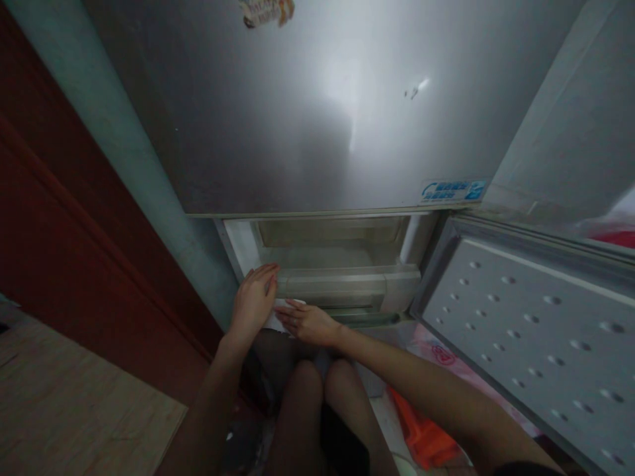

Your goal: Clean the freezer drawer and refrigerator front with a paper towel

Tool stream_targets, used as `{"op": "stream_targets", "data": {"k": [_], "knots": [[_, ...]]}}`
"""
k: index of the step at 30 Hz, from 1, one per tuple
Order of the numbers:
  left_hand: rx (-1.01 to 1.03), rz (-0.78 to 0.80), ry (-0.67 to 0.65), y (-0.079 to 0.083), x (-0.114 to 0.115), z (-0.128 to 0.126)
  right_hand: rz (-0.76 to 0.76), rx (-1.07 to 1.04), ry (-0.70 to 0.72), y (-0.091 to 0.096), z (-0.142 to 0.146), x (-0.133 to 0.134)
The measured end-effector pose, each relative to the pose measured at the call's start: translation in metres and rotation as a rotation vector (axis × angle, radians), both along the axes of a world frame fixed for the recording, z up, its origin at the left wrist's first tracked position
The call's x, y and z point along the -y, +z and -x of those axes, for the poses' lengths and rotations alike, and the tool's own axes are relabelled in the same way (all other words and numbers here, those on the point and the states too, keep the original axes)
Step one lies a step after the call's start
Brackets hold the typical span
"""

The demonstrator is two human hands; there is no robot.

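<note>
Upper door [238, 139]: sticker [268, 12] at top of frame, left of centre, capital letters too worn for you to read surely. Door's lower right corner: blue-white label [453, 191], characters blurred. Pink bag [425, 336], lower right: red emblem [443, 355], unreadable.

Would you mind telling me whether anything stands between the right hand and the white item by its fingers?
Nothing visible does: the right hand has its fingers over the white item. The left hand is close beside it but not between them.
</note>
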State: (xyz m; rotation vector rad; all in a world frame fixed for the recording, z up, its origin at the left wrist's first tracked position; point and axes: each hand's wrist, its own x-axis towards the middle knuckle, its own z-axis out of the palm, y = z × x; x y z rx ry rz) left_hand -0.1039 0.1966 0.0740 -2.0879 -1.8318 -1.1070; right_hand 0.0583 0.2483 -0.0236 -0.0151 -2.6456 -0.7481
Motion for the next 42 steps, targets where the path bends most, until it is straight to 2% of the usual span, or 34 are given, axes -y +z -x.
{"op": "stream_targets", "data": {"k": [5, 8, 10, 16, 21, 25, 30, 36, 39, 42], "knots": [[-0.008, 0.006, -0.007, 0.0, 0.0, 0.0, -0.023, 0.088, 0.031, -0.016, -0.006, -0.008], [-0.015, 0.023, 0.0, 0.0, 0.001, 0.0, -0.065, 0.163, 0.085, -0.017, -0.012, -0.013], [-0.017, 0.029, 0.003, 0.0, 0.001, 0.0, -0.08, 0.162, 0.095, -0.008, -0.015, -0.012], [-0.042, 0.042, 0.015, 0.003, 0.001, -0.001, -0.132, -0.011, 0.091, 0.039, -0.013, -0.002], [-0.068, 0.066, 0.028, 0.01, 0.005, -0.001, -0.085, -0.152, 0.043, 0.049, -0.02, 0.001], [-0.066, 0.099, 0.04, 0.015, 0.005, 0.001, 0.056, -0.236, -0.03, 0.051, -0.046, 0.005], [-0.047, 0.102, 0.058, 0.017, 0.002, 0.006, 0.17, -0.345, -0.148, 0.052, -0.104, 0.015], [0.008, 0.167, 0.127, 0.017, 0.003, 0.006, 0.233, -0.702, -0.398, 0.037, -0.173, 0.021], [0.073, 0.168, 0.076, 0.017, 0.003, 0.007, 0.242, -0.888, -0.469, 0.027, -0.182, 0.021], [0.113, 0.139, 0.041, 0.016, 0.003, 0.007, 0.268, -0.943, -0.483, 0.022, -0.161, 0.025]]}}
